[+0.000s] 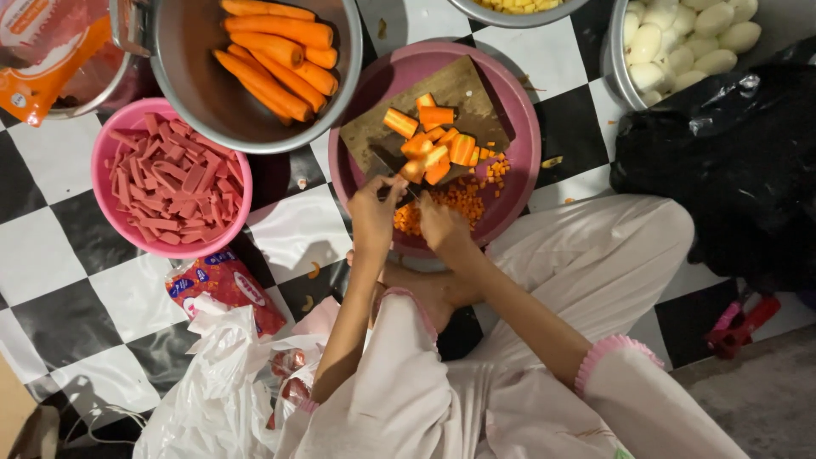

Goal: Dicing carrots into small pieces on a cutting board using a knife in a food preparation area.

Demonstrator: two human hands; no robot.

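while the person sits on the black-and-white chequered floor (51, 246), we note both hands working over a dark wooden chopping board (442, 93) set in a round pink plastic tray (518, 127). the left hand (374, 212) has its fingers curled closed on a short orange carrot piece (414, 168) at the board's near edge. the right hand (442, 225) is closed round what appears to be a knife handle; the blade is too dark to make out clearly. we judge the carrot stiff, light and somewhat slick when cut, best pinched by its sides well back from the edge. both forearms reach forward from pale pink sleeves, wrists bent down, hands nearly touching. diced carrot (455, 200) lies in the tray. nearby stand a metal pot of whole carrots (272, 47) and a pink bowl of red sausage strips (170, 183).
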